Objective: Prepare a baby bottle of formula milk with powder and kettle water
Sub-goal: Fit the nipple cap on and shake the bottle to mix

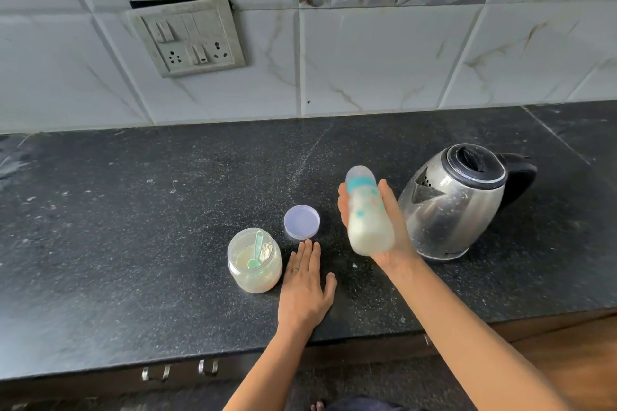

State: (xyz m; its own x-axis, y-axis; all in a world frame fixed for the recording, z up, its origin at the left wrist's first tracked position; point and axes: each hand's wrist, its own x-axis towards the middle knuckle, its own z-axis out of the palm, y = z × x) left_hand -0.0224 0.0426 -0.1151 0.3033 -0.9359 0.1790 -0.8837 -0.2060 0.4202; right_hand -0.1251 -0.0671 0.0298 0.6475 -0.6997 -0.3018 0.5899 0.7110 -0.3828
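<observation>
Right hand (pixel 395 227) grips clear plastic baby bottle with teal collar (pixel 367 213), milky inside, blurred, tilted, raised just left of steel electric kettle (pixel 457 203); thumb one side, fingers wrapped behind. Left hand (pixel 305 287) flat on black speckled counter (pixel 133 210) farther left of kettle, fingers straight, close together, beside open clear powder jar (pixel 254 260), tips near round lilac lid (pixel 301 222).

One bottle (pixel 367 213), kettle (pixel 457 207), jar (pixel 255 264), lid (pixel 302 222), scoop (pixel 257 252).
</observation>
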